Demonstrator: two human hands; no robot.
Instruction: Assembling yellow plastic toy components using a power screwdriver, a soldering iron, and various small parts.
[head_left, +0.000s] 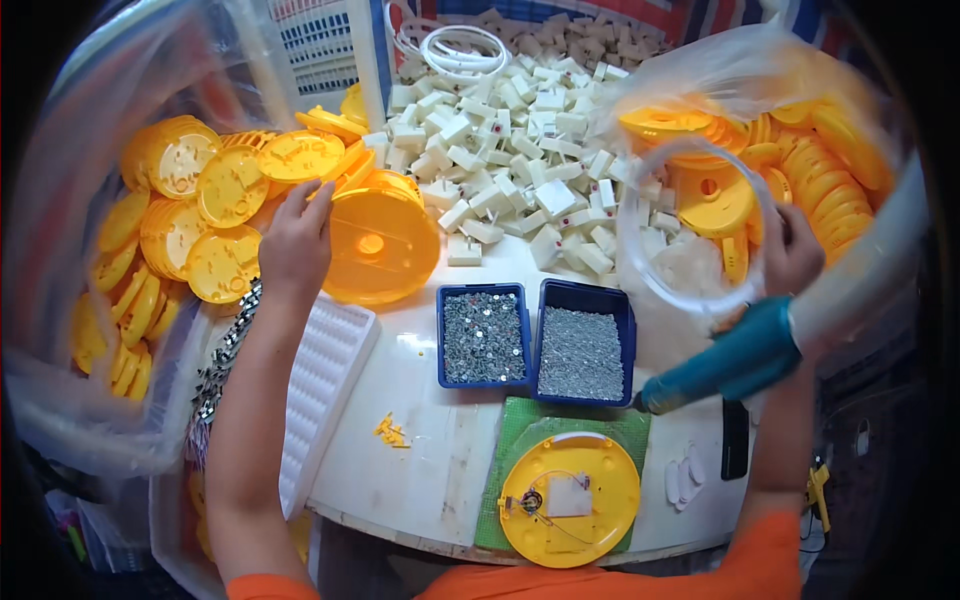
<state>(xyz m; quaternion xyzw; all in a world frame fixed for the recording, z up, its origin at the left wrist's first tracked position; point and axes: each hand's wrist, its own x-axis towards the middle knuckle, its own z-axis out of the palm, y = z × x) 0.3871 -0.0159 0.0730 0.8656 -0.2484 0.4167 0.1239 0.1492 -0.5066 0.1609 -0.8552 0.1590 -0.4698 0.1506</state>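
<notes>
My left hand [297, 240] reaches out to the far left, fingers bent over the left edge of a large round yellow plastic cover [385, 265] and closed on it. More yellow covers are stacked behind that one. On the right, my right hand [793, 250] is closed on the side of a translucent white ring [640, 262], next to a bag of yellow parts. Close to my body, a yellow round housing [590, 525] lies open side up on a green mat [492, 520]. Inside it are a white block, thin wires and a small round part.
A teal power screwdriver [735, 355] hangs before my right forearm. Two blue bins [483, 385] hold small metal parts. White plastic boxes [555, 198] heap at the back. Yellow discs [232, 188] fill a left-hand bag. A white tray [325, 355] and a dark phone-like slab [735, 440] lie nearby.
</notes>
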